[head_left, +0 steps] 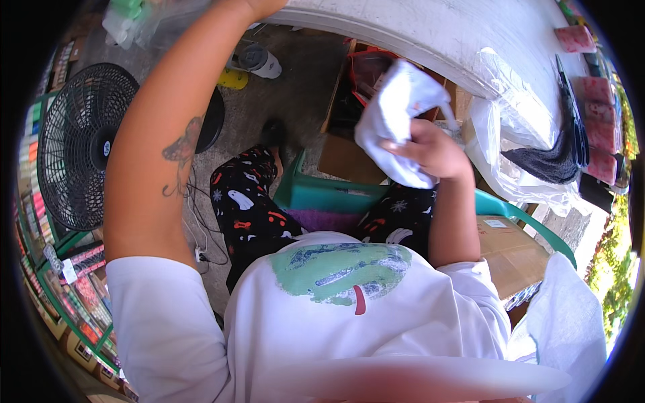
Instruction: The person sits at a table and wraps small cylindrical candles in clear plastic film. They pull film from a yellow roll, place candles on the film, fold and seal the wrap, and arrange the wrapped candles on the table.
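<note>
My right hand grips a white cloth, held up over my lap on the right. The cloth hangs crumpled above and below my fingers and is slightly smeared by motion, with faint coloured marks on it. My left arm stretches forward past the black fan. At the top edge, only the back part of my left hand shows, beside the white tabletop; its fingers are out of the picture.
Clear plastic bags and a dark grey cloth lie at the right. A black fan stands at left. A cardboard box sits beside the green chair. Below the table are an open box with a red bag and a white container.
</note>
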The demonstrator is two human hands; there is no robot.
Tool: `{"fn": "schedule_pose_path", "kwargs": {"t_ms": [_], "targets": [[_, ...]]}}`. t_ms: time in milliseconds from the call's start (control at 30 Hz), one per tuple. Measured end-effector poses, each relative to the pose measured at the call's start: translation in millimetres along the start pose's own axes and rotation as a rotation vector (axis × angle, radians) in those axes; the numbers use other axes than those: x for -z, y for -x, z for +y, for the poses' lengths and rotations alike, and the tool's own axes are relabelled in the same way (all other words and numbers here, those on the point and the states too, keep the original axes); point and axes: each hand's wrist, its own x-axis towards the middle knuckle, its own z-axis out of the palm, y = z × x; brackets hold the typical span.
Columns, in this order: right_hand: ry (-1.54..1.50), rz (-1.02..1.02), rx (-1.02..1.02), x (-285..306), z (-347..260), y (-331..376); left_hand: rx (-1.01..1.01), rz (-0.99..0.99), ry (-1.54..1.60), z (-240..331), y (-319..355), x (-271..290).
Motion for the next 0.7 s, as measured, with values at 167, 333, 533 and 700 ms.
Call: {"fn": "schedule_pose_path", "kwargs": {"t_ms": [167, 333, 533, 700], "targets": [[0.847, 0.209, 0.080, -64.1, 53.9, -146.8, 0.087, -0.055, -0.061, 5.3, 11.4, 16.9], [0.909, 0.190, -0.334, -100.1, 160.7, -246.0, 0.069, -0.114, -0.098, 17.5, -4.8, 15.2], [0.811, 0.130, -0.113, -79.3, 199.2, -195.3, 0.076, -0.086, -0.064, 10.5, 8.7, 12.3], [0.971, 0.004, -0.038, -61.9, 177.5, -195.9, 0.058, -0.079, -0.061, 3.2, 9.3, 10.1]]}}
